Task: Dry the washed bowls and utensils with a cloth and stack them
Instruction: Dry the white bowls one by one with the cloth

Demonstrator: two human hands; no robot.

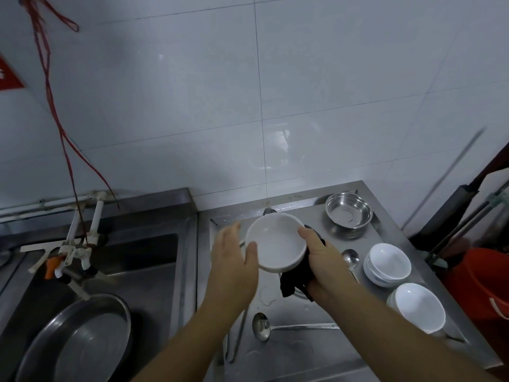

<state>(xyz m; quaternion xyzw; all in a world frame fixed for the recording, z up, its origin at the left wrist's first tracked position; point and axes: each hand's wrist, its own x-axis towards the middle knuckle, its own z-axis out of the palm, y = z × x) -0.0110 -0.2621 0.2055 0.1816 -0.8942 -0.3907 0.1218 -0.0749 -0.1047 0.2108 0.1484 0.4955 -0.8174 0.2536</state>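
Both forearms enter from the lower edge and meet over a steel counter (385, 238). Left hand (234, 260): fingers nearly straight and together, thumb pressed to the near left rim of a white bowl (275, 241), palm alongside its wall. Right hand (321, 260): thumb hooked over the right rim, fingers curled beneath and bunching a dark cloth (296, 277) against the underside of the bowl. Bowl held tilted above the counter, opening toward the camera. Cloth hanging below the right palm, partly hidden.

On the counter, right side: a stack of white bowls (388, 264), and nearer the camera a second stack of white bowls (420, 306), the two stacks just beside each other. Far right corner: a steel bowl (348, 209), upright, well apart from the stacks. Between the right hand and the first stack: a spoon (350, 257), handle partly hidden. Near the front edge: a ladle (275, 326) lying flat, cup to the left. Left of the ladle: metal tongs (238, 337), partly under the left forearm.

Left of the counter: a sink (154, 260) holding a large steel basin (80, 337), with a tap (71, 260) above.
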